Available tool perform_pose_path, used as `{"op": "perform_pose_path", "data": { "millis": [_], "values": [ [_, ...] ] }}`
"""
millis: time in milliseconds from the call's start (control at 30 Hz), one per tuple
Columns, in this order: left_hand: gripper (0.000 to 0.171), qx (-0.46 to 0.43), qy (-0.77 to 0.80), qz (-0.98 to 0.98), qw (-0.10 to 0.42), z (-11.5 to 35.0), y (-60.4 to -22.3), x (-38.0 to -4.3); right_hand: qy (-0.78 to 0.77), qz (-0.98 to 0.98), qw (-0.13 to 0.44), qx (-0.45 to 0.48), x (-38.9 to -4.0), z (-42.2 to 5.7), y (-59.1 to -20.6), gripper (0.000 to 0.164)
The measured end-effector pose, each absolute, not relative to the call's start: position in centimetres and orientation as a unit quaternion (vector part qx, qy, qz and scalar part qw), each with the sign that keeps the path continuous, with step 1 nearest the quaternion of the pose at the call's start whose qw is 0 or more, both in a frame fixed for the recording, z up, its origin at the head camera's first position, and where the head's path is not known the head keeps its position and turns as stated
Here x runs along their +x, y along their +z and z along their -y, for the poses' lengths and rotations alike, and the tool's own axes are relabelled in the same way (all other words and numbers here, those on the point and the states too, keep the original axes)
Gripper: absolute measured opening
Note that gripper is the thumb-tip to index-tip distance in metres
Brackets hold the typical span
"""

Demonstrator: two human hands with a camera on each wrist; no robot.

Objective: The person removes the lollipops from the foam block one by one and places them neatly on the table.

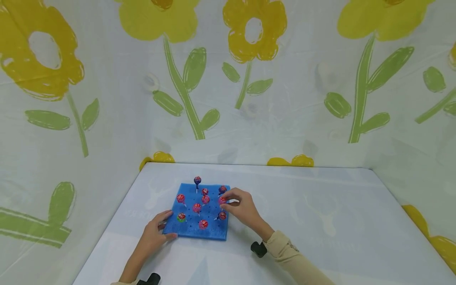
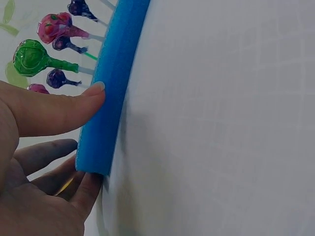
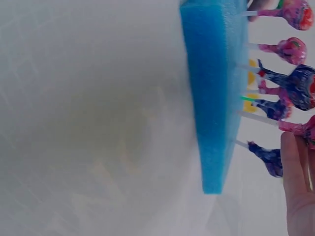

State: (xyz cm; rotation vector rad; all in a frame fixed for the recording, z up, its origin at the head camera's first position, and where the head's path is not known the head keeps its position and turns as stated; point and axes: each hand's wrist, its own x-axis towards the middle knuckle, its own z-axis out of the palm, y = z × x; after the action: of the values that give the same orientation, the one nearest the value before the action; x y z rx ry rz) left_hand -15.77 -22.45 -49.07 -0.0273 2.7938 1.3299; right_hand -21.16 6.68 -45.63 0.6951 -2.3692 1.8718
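Observation:
A blue foam board (image 1: 189,231) lies on the white table, with several wrapped lollipops standing in it on their sticks. My left hand (image 1: 151,235) holds the board's near left corner, the thumb on the front edge and the fingers along the left side. In the left wrist view, a green lollipop (image 2: 32,59) stands close to that thumb. At the board's right side, my right hand (image 1: 244,206) pinches the head of a pink lollipop (image 1: 222,200). Its white stick reaches down to the foam in the right wrist view. Dark purple lollipops (image 1: 222,189) stand behind and in front of it.
The white table (image 1: 320,229) stretches away to the right of the board. A pale cloth wall with yellow flowers (image 1: 254,29) rises behind and beside it. Black wrist cameras (image 1: 259,249) sit on both wrists.

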Motion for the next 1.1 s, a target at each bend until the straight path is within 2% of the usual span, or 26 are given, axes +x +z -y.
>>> {"op": "perform_pose_path", "data": {
  "millis": [167,367,700,1100],
  "values": [
    [0.076,-0.004,0.420,-0.907,0.009,23.5,-51.7,-16.8,0.614,0.753,0.033,0.233,-20.2,-7.0,-42.7,0.020],
    [0.080,0.001,0.417,-0.909,0.005,24.7,-54.6,-17.8,0.609,0.761,0.042,0.220,-19.9,-7.7,-41.1,0.023],
    [0.079,0.008,0.424,-0.906,0.012,24.7,-54.5,-17.8,0.610,0.760,0.079,0.212,-20.6,-9.0,-40.0,0.020],
    [0.080,0.007,0.427,-0.904,0.011,24.7,-54.6,-17.8,0.613,0.762,0.078,0.192,-21.8,-10.1,-39.4,0.021]
  ]
}}
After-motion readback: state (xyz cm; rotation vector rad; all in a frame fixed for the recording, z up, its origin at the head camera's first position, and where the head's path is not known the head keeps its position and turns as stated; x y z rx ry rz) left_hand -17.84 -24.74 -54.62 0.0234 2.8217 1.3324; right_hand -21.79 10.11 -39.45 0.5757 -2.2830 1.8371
